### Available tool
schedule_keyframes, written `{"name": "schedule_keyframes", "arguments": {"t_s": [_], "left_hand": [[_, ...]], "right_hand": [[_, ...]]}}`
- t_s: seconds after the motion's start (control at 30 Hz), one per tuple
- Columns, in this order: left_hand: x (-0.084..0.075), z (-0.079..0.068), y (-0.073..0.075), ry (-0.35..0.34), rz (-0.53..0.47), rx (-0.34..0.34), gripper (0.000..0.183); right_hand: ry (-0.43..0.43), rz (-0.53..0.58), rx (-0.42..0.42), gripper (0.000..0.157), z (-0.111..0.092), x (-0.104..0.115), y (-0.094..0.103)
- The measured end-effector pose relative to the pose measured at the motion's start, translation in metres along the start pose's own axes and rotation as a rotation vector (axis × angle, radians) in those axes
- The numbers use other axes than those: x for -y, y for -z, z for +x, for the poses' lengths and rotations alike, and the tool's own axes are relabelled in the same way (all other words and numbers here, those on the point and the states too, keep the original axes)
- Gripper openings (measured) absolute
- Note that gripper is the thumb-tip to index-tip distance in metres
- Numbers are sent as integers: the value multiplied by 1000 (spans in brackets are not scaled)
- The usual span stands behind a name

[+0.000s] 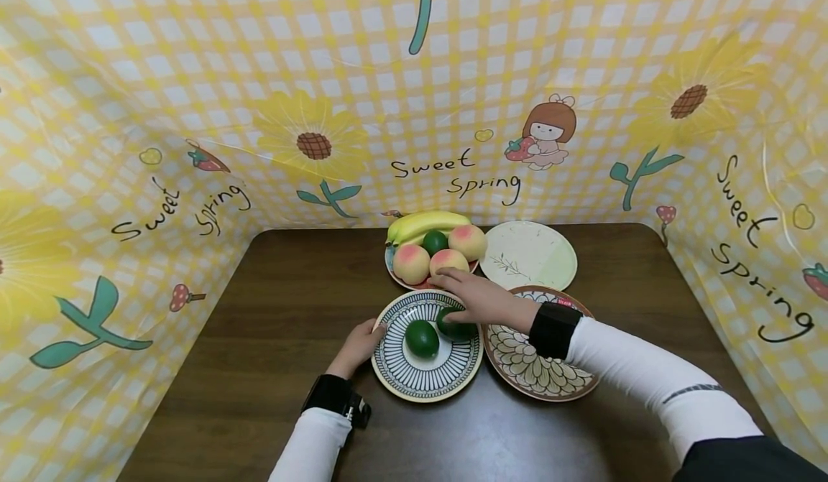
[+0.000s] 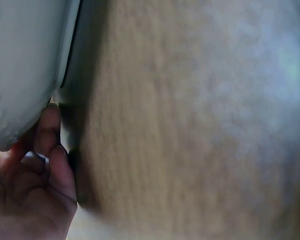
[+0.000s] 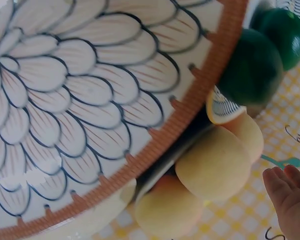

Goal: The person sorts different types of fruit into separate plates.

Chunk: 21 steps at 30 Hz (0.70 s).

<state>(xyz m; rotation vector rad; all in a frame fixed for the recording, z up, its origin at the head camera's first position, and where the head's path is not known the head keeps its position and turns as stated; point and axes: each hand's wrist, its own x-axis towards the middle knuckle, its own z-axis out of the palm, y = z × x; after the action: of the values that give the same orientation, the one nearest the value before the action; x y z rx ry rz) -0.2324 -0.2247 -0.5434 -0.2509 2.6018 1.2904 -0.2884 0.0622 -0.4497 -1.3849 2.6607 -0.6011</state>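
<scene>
My left hand [image 1: 357, 345] pinches the left rim of a round plate [image 1: 394, 378] with dark radiating lines. In the left wrist view, its curled fingers [image 2: 50, 125] reach beneath the plate's pale underside [image 2: 25, 55]. Two smooth, dark green oval fruits lie on this plate: one green fruit [image 1: 422, 339] near the middle, another green fruit [image 1: 456, 330] to its right, partly covered by my right hand [image 1: 481, 297]. That hand reaches over the plate's right side with fingers stretched toward the peaches [image 1: 411, 263]. In the right wrist view, its straight fingers [image 3: 277, 187] show at the lower right.
Behind stands a fruit plate [image 1: 390, 261] bearing bananas [image 1: 430, 226], several peaches and a green fruit [image 1: 435, 242]. A pale plate [image 1: 537, 252] is at its right. Below my right forearm lies a brown-rimmed petal-patterned plate [image 1: 543, 374]. Checked cloth [image 1: 362, 72] encloses the wooden table [image 1: 259, 367].
</scene>
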Motion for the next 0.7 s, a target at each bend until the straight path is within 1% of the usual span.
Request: {"name": "schedule_keyframes", "arguments": {"t_s": [0.13, 0.3, 0.47, 0.57, 0.6, 0.7], "left_hand": [[-1, -1, 0, -1, 0, -2, 36], [-4, 1, -3, -16, 11, -7, 35], [-9, 4, -5, -43, -3, 17, 33], [-11, 2, -2, -34, -4, 48, 34], [-11, 1, 0, -21, -4, 58, 35], [-8, -3, 5, -4, 11, 80, 39]], "right_hand": [[-9, 3, -36, 69, 5, 0, 9], [-41, 0, -93, 62, 14, -5, 23], [-126, 18, -139, 54, 26, -16, 35], [-183, 40, -149, 50, 37, -21, 39], [-198, 49, -148, 50, 41, -22, 39], [-238, 70, -132, 50, 56, -26, 40]]}}
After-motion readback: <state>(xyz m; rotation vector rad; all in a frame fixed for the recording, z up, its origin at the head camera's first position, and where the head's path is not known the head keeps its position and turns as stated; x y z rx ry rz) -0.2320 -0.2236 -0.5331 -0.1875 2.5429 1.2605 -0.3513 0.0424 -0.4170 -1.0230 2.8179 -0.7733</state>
